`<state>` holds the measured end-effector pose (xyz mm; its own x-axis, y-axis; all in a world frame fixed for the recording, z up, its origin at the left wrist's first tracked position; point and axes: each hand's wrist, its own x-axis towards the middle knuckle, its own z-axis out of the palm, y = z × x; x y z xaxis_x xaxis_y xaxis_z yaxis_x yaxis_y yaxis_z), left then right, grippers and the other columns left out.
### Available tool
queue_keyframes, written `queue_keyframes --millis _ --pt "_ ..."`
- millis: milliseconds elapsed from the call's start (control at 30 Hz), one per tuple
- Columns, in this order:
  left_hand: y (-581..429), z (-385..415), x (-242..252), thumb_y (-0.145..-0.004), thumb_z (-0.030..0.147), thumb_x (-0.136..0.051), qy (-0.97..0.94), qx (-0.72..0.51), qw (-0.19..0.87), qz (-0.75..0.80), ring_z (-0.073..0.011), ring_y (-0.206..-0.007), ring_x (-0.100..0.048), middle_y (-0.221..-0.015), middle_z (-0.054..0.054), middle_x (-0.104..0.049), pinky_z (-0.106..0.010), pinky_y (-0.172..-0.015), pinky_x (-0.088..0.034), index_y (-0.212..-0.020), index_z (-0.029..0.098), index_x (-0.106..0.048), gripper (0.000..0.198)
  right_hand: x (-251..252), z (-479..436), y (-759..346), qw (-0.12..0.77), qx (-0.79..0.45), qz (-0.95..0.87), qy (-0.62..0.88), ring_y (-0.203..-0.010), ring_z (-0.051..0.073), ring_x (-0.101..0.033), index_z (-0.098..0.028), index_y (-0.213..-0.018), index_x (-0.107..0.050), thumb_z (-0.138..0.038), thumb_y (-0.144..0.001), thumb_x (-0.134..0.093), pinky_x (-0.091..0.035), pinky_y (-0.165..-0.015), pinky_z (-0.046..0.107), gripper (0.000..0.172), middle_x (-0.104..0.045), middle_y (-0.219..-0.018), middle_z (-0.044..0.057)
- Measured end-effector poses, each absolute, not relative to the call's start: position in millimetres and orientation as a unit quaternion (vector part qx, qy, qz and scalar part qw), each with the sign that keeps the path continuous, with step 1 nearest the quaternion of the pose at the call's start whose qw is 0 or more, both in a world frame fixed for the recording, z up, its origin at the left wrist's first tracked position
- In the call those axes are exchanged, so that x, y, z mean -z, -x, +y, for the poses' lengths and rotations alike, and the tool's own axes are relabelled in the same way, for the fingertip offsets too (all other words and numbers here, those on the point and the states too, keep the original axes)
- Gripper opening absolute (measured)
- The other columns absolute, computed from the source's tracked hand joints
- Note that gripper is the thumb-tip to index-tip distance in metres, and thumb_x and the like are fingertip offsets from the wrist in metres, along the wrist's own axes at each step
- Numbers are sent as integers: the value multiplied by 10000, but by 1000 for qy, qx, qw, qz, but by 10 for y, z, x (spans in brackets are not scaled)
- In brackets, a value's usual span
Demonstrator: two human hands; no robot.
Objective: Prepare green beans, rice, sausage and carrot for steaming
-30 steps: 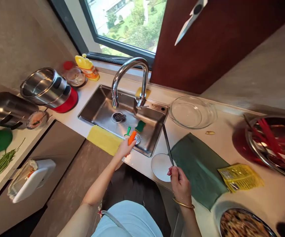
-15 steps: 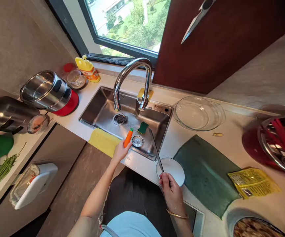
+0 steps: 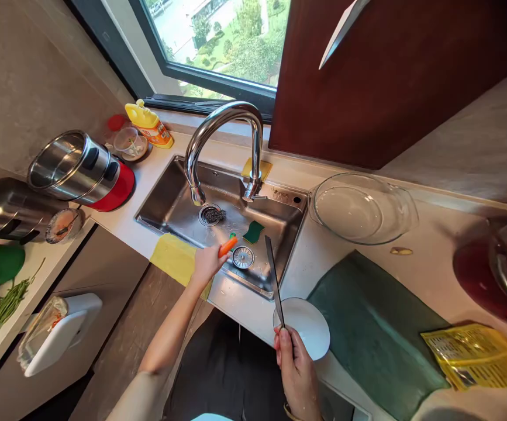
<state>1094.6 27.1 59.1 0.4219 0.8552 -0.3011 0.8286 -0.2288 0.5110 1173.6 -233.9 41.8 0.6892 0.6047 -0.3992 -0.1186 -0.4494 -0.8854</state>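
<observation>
My left hand (image 3: 207, 266) is closed around an orange carrot-shaped thing (image 3: 227, 247) with a green part near its end, above the front edge of the sink (image 3: 174, 219). Motion blurs that spot, so whether it is a carrot or a handle is unclear. In my right hand (image 3: 296, 359) is a long, narrow dark knife (image 3: 274, 275), pointing up and away towards the sink. The fingers cover its near end. Under that hand, partly hidden, a white plate (image 3: 312, 327) rests on the counter. A green sponge (image 3: 253, 232) lies on the sink bottom, and the faucet (image 3: 222, 114) arches over the basin.
To the right are a glass dish (image 3: 349, 231), a dark green mat (image 3: 358, 327), a yellow packet (image 3: 476, 354) and a red pot (image 3: 476, 275). A yellow cloth (image 3: 172, 257) hangs over the front edge. Steel pot (image 3: 69, 169) and yellow bottle (image 3: 150, 126) stand left.
My left hand has turned, so the orange thing now points more to the right. My right hand has come slightly nearer my body with the knife. The view has shifted a little.
</observation>
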Motion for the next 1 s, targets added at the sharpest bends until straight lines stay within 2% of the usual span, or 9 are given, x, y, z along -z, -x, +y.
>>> queue_keyframes --millis 133,267,400,567,767,1000 --pt "-10996 259 -499 -808 457 -630 -809 -34 278 518 -277 -847 -637 -842 -112 -707 -337 -827 -360 -1103 224 -658 377 -401 -2319 -11765 520 -393 -143 745 -479 155 -481 -232 -778 -573 -672 -831 -433 -430 -441 273 465 -531 -602 13" --pt "-10929 216 -484 -826 426 -620 -827 1 243 507 -266 -806 -634 -773 -99 -694 -351 -860 -342 -986 198 -670 283 -402 -2329 -11770 518 -423 -127 733 -487 162 -522 -211 -864 -597 -693 -825 -427 -448 -436 266 513 -530 -571 3" --pt "-10822 -29 -546 -865 468 -555 -834 -18 267 483 -258 -787 -640 -804 -98 -684 -305 -758 -370 -1054 189 -624 345 -463 -2405 -11745 504 -389 -142 758 -461 130 -477 -202 -868 -607 -660 -843 -440 -391 -411 233 489 -540 -588 -3" --pt "-10736 -578 -677 -922 508 -421 -851 97 274 436 -261 -785 -662 -853 -84 -698 -278 -611 -353 -1071 197 -578 378 -555 -2647 -11692 481 -322 -188 794 -530 123 -510 -183 -796 -610 -544 -927 -387 -406 -504 217 444 -552 -596 3" --pt "-10735 -1123 -730 -945 497 -372 -892 148 250 346 -250 -799 -680 -874 -62 -707 -283 -608 -368 -1072 206 -543 360 -600 -3085 -11499 425 -275 -191 841 -561 137 -567 -186 -776 -613 -497 -947 -373 -410 -543 228 428 -610 -622 17" --pt "-10797 -1325 -719 -956 484 -340 -918 206 204 272 -255 -789 -688 -866 -77 -710 -294 -608 -389 -1025 192 -526 353 -602 -3416 -11302 379 -282 -178 863 -651 177 -654 -206 -787 -623 -515 -950 -351 -427 -596 238 443 -680 -689 36"
